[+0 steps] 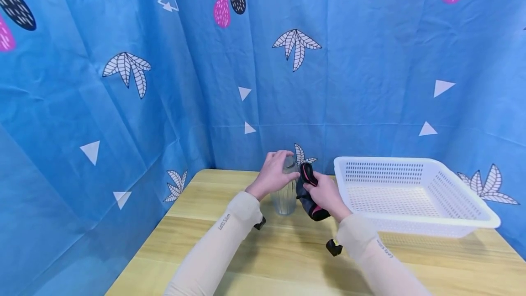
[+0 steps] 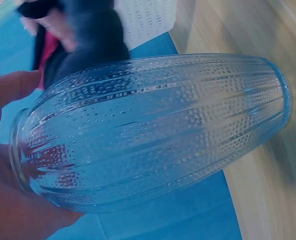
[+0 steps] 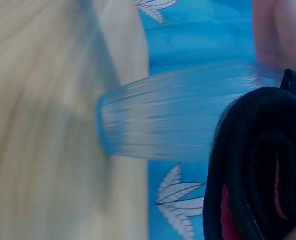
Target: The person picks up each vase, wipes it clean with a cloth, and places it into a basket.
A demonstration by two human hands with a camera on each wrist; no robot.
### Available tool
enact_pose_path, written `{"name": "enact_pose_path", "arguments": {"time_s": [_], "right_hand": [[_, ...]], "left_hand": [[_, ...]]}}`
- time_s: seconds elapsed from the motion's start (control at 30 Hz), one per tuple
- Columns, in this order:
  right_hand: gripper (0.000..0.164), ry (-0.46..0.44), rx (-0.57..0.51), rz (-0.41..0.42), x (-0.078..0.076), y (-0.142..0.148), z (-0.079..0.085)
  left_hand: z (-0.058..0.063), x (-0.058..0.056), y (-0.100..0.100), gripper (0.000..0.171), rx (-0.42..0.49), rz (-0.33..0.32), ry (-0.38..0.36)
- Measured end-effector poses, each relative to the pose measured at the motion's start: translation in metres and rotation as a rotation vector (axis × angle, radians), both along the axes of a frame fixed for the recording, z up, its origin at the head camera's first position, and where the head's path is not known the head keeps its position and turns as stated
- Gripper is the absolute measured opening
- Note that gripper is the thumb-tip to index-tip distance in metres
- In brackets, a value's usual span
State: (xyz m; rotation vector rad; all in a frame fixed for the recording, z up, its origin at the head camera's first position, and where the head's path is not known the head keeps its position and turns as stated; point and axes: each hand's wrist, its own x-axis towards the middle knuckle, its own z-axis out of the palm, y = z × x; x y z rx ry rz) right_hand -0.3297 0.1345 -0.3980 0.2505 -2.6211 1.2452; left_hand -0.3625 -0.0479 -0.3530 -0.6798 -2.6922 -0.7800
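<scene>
A clear ribbed glass vase (image 1: 283,200) with a dotted texture stands near the back of the wooden table; whether its base touches the wood I cannot tell. My left hand (image 1: 276,175) grips it round the neck, thumb on one side and fingers on the other, as the left wrist view also shows at the vase's rim (image 2: 19,150). My right hand (image 1: 327,194) holds a folded dark cloth item (image 1: 306,195) with black edging and pink trim, close beside the vase. The right wrist view shows its rolled layers (image 3: 255,150); its exact kind is unclear.
A white perforated plastic basket (image 1: 415,225) sits at the right of the wooden table (image 1: 287,259). Blue patterned curtain (image 1: 296,95) hangs behind and to the left. Small black devices (image 1: 334,247) show at both wrists.
</scene>
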Motion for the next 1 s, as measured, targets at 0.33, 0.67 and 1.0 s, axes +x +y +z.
{"name": "enact_pose_path", "arguments": {"time_s": [0.33, 0.67, 1.0], "right_hand": [[0.013, -0.183, 0.106, 0.05, -0.005, -0.007, -0.047], [0.026, -0.254, -0.033, 0.085, 0.0, -0.004, -0.04], [0.031, -0.134, -0.101, 0.082, 0.008, 0.005, 0.018]], "left_hand": [[-0.003, 0.005, 0.0, 0.061, 0.039, 0.039, -0.014], [0.003, 0.006, 0.004, 0.067, -0.07, 0.132, 0.02], [0.006, 0.007, 0.006, 0.063, -0.048, 0.086, -0.032]]}}
